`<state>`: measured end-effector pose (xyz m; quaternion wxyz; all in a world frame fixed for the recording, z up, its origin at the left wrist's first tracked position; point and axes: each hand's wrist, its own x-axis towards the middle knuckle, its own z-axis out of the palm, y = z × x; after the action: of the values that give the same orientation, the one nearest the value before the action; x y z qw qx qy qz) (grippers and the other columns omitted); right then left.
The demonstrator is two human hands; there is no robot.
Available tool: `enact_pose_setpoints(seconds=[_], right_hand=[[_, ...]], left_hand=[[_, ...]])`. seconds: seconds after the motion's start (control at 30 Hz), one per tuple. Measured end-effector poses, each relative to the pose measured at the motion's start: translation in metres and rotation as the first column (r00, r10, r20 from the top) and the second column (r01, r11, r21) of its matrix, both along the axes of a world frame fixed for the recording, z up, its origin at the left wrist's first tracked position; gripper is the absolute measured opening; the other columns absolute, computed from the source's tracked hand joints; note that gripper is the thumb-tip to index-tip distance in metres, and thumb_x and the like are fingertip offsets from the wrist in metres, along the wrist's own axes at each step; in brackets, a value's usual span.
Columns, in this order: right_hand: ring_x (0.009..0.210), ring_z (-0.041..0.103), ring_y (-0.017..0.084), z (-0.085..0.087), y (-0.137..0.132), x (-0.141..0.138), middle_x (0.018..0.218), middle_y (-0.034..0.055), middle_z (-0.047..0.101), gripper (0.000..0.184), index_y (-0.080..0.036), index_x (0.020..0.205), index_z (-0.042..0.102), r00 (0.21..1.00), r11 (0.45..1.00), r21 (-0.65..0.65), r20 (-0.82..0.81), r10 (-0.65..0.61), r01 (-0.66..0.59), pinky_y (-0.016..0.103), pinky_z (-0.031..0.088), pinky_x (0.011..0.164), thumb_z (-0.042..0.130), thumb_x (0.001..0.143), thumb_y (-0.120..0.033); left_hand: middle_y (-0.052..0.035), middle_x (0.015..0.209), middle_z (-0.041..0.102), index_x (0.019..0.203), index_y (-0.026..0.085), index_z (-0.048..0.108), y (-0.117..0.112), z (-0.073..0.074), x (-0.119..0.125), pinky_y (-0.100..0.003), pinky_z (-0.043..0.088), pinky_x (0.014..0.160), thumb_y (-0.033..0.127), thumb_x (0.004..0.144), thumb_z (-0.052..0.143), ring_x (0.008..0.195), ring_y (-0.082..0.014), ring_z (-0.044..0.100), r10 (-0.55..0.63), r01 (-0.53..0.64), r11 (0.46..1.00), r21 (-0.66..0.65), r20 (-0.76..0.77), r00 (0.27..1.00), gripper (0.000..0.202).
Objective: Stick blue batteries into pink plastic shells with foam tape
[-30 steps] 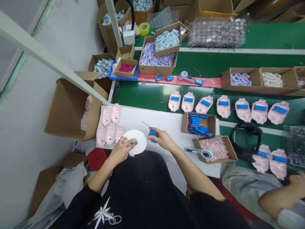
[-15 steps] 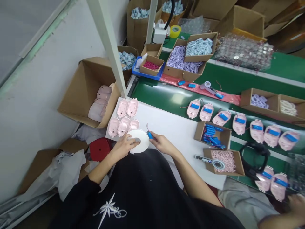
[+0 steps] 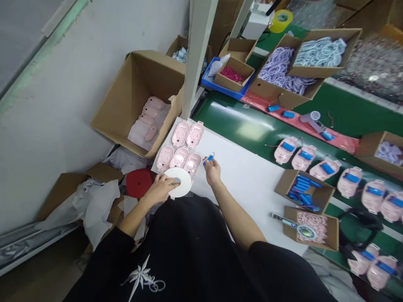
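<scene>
My left hand (image 3: 163, 188) grips a roll of white tape (image 3: 183, 183) at its near side, fingers in the core hole. In my right hand (image 3: 213, 171) a small blue battery (image 3: 208, 160) with a thin wire is pinched between the fingertips, above the white board (image 3: 234, 176). Several open pink plastic shells (image 3: 180, 157) lie in two rows on the board's left end, just beyond the roll. The roll partly covers the nearest shell. A cardboard box of blue batteries (image 3: 302, 191) stands further right.
A large carton (image 3: 122, 105) with pink shells stands at the left. Pink shells with blue batteries (image 3: 285, 150) line the green bench (image 3: 220, 113). A handheld fan part (image 3: 296, 226) rests on a box of small pink pieces (image 3: 333, 233). A white post (image 3: 198, 54) rises beyond the board.
My right hand has moved away from the tape roll, lifting the battery toward the shells. The left hand still holds the roll. The view has swung left.
</scene>
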<state>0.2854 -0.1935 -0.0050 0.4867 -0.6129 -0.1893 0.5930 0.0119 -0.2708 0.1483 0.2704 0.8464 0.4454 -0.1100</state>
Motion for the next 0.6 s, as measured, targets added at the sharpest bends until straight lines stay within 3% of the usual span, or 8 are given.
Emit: enact_pose_setpoints(seconds=[0.07, 0.1, 0.17, 0.23, 0.33, 0.4, 0.47, 0.6], right_hand=[[0.120, 0.070, 0.025, -0.013, 0.013, -0.003, 0.130, 0.0127, 0.073, 0.048, -0.019, 0.127, 0.063, 0.932, 0.971, -0.029, 0.274, 0.238, -0.239, 0.044, 0.054, 0.110, 0.075, 0.083, -0.033], [0.120, 0.069, 0.026, -0.017, 0.018, -0.005, 0.131, 0.0133, 0.073, 0.050, -0.019, 0.131, 0.062, 0.829, 0.922, -0.082, 0.413, 0.377, -0.378, 0.044, 0.053, 0.110, 0.075, 0.084, -0.031], [0.117, 0.070, 0.028, -0.019, 0.024, -0.008, 0.129, 0.0144, 0.074, 0.048, -0.020, 0.136, 0.062, 0.516, 0.765, -0.247, 0.612, 0.599, -0.595, 0.044, 0.052, 0.108, 0.071, 0.090, -0.028], [0.113, 0.071, 0.030, -0.017, 0.029, -0.013, 0.126, 0.0158, 0.075, 0.043, -0.020, 0.138, 0.062, 0.202, 0.596, -0.410, 0.682, 0.703, -0.690, 0.043, 0.053, 0.102, 0.066, 0.095, -0.026], [0.113, 0.071, 0.030, -0.011, 0.035, -0.025, 0.129, 0.0178, 0.073, 0.037, -0.019, 0.137, 0.061, -0.072, 0.425, -0.553, 0.664, 0.744, -0.716, 0.039, 0.052, 0.097, 0.058, 0.101, -0.023], [0.118, 0.069, 0.030, -0.007, 0.039, -0.036, 0.132, 0.0200, 0.070, 0.034, -0.017, 0.137, 0.059, -0.129, 0.367, -0.601, 0.623, 0.771, -0.711, 0.039, 0.051, 0.099, 0.050, 0.104, -0.021], [0.123, 0.066, 0.029, 0.002, 0.044, -0.046, 0.136, 0.0235, 0.067, 0.036, -0.015, 0.138, 0.057, -0.126, 0.340, -0.616, 0.587, 0.800, -0.710, 0.040, 0.049, 0.102, 0.039, 0.107, -0.019], [0.117, 0.070, 0.026, 0.049, 0.051, -0.047, 0.131, 0.0239, 0.070, 0.039, -0.012, 0.139, 0.057, -0.067, 0.363, -0.584, 0.585, 0.808, -0.726, 0.040, 0.051, 0.099, 0.032, 0.108, -0.017]], left_hand=[[-0.0094, 0.132, 0.065, 0.148, 0.029, 0.061, -0.012, -0.005, -0.015, -0.047, 0.033, 0.103, 0.007, 0.083, 0.061, 0.116, -0.0300, 0.046, 0.098, -0.098, 0.995, -0.026, -0.012, 0.995, 0.069], [-0.0094, 0.131, 0.065, 0.148, 0.029, 0.061, -0.018, -0.007, -0.021, -0.047, 0.033, 0.104, 0.007, 0.082, 0.062, 0.116, -0.0302, 0.046, 0.141, -0.141, 0.989, -0.035, -0.019, 0.990, 0.070], [-0.0096, 0.130, 0.065, 0.148, 0.028, 0.062, -0.030, -0.010, -0.030, -0.047, 0.034, 0.104, 0.007, 0.080, 0.062, 0.115, -0.0304, 0.046, 0.205, -0.207, 0.977, -0.046, -0.027, 0.978, 0.071], [-0.0098, 0.130, 0.065, 0.148, 0.027, 0.062, -0.038, -0.013, -0.035, -0.047, 0.034, 0.105, 0.007, 0.080, 0.062, 0.116, -0.0308, 0.045, 0.246, -0.247, 0.968, -0.053, -0.025, 0.969, 0.071], [-0.0100, 0.130, 0.066, 0.149, 0.027, 0.062, -0.042, -0.017, -0.038, -0.048, 0.035, 0.107, 0.008, 0.080, 0.062, 0.118, -0.0314, 0.045, 0.290, -0.291, 0.954, -0.068, -0.021, 0.957, 0.071], [-0.0103, 0.129, 0.066, 0.148, 0.028, 0.063, -0.040, -0.020, -0.041, -0.048, 0.036, 0.108, 0.009, 0.080, 0.063, 0.118, -0.0317, 0.046, 0.314, -0.315, 0.946, -0.077, -0.025, 0.949, 0.071], [-0.0112, 0.130, 0.067, 0.147, 0.027, 0.064, -0.035, -0.021, -0.045, -0.049, 0.037, 0.110, 0.008, 0.078, 0.063, 0.119, -0.0318, 0.048, 0.328, -0.329, 0.941, -0.080, -0.025, 0.944, 0.072], [-0.0103, 0.137, 0.069, 0.144, 0.028, 0.067, -0.034, -0.019, -0.050, -0.049, 0.042, 0.111, 0.005, 0.072, 0.061, 0.125, -0.0319, 0.054, 0.335, -0.335, 0.939, -0.072, -0.015, 0.942, 0.076]])
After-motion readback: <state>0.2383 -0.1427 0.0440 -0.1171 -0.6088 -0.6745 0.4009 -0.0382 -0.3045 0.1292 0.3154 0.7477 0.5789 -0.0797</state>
